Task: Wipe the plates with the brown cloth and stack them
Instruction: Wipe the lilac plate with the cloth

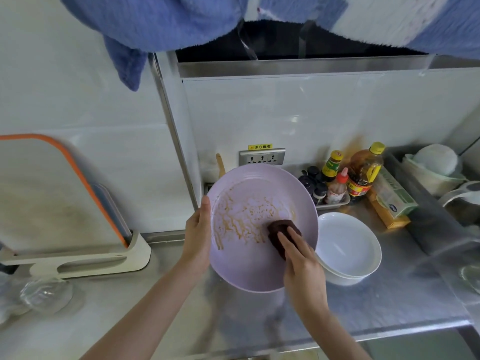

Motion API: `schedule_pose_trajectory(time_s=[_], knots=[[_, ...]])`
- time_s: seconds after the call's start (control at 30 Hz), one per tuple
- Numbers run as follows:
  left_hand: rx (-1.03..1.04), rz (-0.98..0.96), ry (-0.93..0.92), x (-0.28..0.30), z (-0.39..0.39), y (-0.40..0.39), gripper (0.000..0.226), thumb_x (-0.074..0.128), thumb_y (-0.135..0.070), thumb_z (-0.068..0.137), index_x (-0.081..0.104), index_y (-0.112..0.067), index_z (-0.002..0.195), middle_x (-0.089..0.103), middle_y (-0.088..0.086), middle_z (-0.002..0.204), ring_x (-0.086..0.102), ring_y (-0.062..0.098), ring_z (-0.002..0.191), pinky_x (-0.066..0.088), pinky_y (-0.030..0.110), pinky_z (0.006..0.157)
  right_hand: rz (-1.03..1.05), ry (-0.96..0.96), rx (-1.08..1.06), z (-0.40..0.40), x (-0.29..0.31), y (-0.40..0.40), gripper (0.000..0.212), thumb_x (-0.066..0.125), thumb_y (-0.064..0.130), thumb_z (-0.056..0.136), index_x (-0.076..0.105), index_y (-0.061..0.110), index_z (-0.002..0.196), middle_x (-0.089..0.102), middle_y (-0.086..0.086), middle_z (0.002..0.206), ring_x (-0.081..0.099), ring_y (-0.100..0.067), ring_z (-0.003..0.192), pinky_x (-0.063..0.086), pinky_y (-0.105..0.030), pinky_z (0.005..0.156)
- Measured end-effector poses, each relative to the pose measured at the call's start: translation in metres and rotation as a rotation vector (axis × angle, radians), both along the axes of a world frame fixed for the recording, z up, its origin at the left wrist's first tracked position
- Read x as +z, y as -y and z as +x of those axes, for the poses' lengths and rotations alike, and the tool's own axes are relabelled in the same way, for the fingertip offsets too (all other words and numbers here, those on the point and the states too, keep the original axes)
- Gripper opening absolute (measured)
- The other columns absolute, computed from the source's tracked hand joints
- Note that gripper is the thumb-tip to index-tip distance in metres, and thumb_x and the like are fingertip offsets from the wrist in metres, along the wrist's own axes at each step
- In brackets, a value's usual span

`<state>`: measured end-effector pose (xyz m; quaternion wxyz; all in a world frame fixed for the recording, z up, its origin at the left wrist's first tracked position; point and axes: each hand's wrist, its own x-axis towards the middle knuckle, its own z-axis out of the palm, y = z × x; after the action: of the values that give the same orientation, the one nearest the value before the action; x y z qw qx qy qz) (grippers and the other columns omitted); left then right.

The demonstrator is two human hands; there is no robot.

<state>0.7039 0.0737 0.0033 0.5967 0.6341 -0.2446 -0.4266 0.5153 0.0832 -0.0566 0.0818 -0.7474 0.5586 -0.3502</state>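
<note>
right hand presses brown cloth on steel counter's plate.

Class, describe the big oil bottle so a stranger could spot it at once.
Look at the steel counter, back right, where sauce bottles cluster by the wall. The oil bottle is the tallest there: amber, with a yellow cap, yellow handle and red label.

Bare forearms, no sleeves, unadorned fingers
</note>
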Motion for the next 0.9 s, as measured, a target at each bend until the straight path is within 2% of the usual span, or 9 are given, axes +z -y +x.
schedule_pose_trajectory(time_s=[0.17, 0.27, 0.37, 0.43, 0.57, 0.7, 0.77, 0.83, 0.9], knots=[[-0.123, -0.081, 0.348, -0.008, 0.015, -0.004, 0.031, 0.032, -0.03, 0.101, 0.047, -0.03, 0.128, 0.055, -0.018, 0.118, 0.052, 0.0, 0.108, 0.038, 0.008, 0.087, 0.065, 0.264, -0.029, 0.009, 0.005, -0.007, 0.041, 0.046, 0.003, 0.084, 0.066, 0.011, 0.119, 0.059, -0.005, 0.13, 0.058, -0.02, 0.113, 0.037, -0.011, 0.085], [-0.172, -0.079, 0.421, -0.014, 0.021, -0.007, 0.037, 0.03, -0.023, 0.102, 0.043, -0.026, 0.137, 0.045, -0.018, 0.134, 0.039, -0.005, 0.124, 0.028, -0.006, 0.09, 0.07, 0.245, -0.011, 0.012, 0.001, -0.01, 0.042, 0.054, -0.007, 0.084, 0.066, 0.013, 0.118, 0.059, -0.002, 0.13, 0.061, -0.022, 0.111, 0.046, -0.016, 0.078], [-0.203, -0.09, 0.428, -0.016, 0.02, -0.011, 0.039, 0.03, -0.017, 0.102, 0.04, -0.031, 0.138, 0.044, -0.029, 0.126, 0.04, -0.021, 0.112, 0.024, -0.01, 0.087, -0.029, 0.158, 0.011, 0.027, 0.003, -0.018, 0.045, 0.049, -0.002, 0.078, 0.068, 0.015, 0.115, 0.062, -0.003, 0.127, 0.064, -0.024, 0.106, 0.056, -0.027, 0.067], [-0.219, -0.114, 0.451, -0.016, 0.018, -0.012, 0.04, 0.031, -0.011, 0.102, 0.038, -0.033, 0.133, 0.046, -0.032, 0.115, 0.045, -0.026, 0.102, 0.025, -0.009, 0.086, -0.118, 0.049, 0.118, 0.043, 0.008, -0.03, 0.049, 0.043, 0.004, 0.074, 0.07, 0.017, 0.112, 0.064, -0.003, 0.124, 0.064, -0.023, 0.107, 0.057, -0.028, 0.066], [-0.271, -0.145, 0.503, -0.015, 0.02, -0.01, 0.043, 0.03, -0.007, 0.101, 0.039, -0.037, 0.131, 0.041, -0.034, 0.127, 0.033, -0.031, 0.115, 0.022, -0.006, 0.095, -0.202, -0.241, 0.387, 0.062, 0.008, -0.044, 0.045, 0.043, 0.016, 0.074, 0.072, 0.026, 0.107, 0.065, 0.002, 0.122, 0.065, -0.023, 0.107, 0.052, -0.03, 0.069], [-0.206, -0.073, 0.467, -0.016, 0.032, -0.013, 0.042, 0.032, -0.01, 0.101, 0.042, -0.038, 0.132, 0.055, -0.026, 0.106, 0.05, -0.021, 0.091, 0.032, -0.002, 0.088, -0.157, -0.286, 0.247, 0.038, 0.0, -0.005, 0.061, 0.033, 0.006, 0.069, 0.068, 0.024, 0.114, 0.062, 0.0, 0.127, 0.063, -0.029, 0.109, 0.055, -0.035, 0.047], [-0.189, -0.048, 0.438, -0.015, 0.033, -0.015, 0.043, 0.031, -0.012, 0.101, 0.043, -0.038, 0.134, 0.055, -0.016, 0.091, 0.05, -0.013, 0.079, 0.036, 0.003, 0.085, -0.123, -0.284, 0.117, 0.019, 0.004, 0.019, 0.06, 0.037, 0.0, 0.07, 0.067, 0.019, 0.118, 0.061, -0.006, 0.127, 0.061, -0.035, 0.109, 0.058, -0.039, 0.052], [-0.184, -0.047, 0.418, -0.015, 0.029, -0.018, 0.042, 0.03, -0.014, 0.102, 0.043, -0.035, 0.135, 0.057, -0.017, 0.1, 0.051, -0.016, 0.092, 0.037, 0.005, 0.094, -0.072, -0.254, -0.01, 0.007, 0.008, 0.032, 0.058, 0.06, -0.011, 0.066, 0.066, 0.013, 0.118, 0.062, -0.013, 0.125, 0.062, -0.039, 0.105, 0.058, -0.041, 0.053], [-0.171, -0.062, 0.387, -0.016, 0.021, -0.015, 0.042, 0.03, -0.014, 0.102, 0.044, -0.033, 0.136, 0.057, 0.0, 0.129, 0.048, 0.006, 0.123, 0.033, 0.026, 0.111, -0.022, -0.22, -0.071, 0.01, 0.006, 0.025, 0.067, 0.075, -0.012, 0.057, 0.066, 0.01, 0.119, 0.062, -0.016, 0.123, 0.063, -0.041, 0.098, 0.058, -0.043, 0.055]])
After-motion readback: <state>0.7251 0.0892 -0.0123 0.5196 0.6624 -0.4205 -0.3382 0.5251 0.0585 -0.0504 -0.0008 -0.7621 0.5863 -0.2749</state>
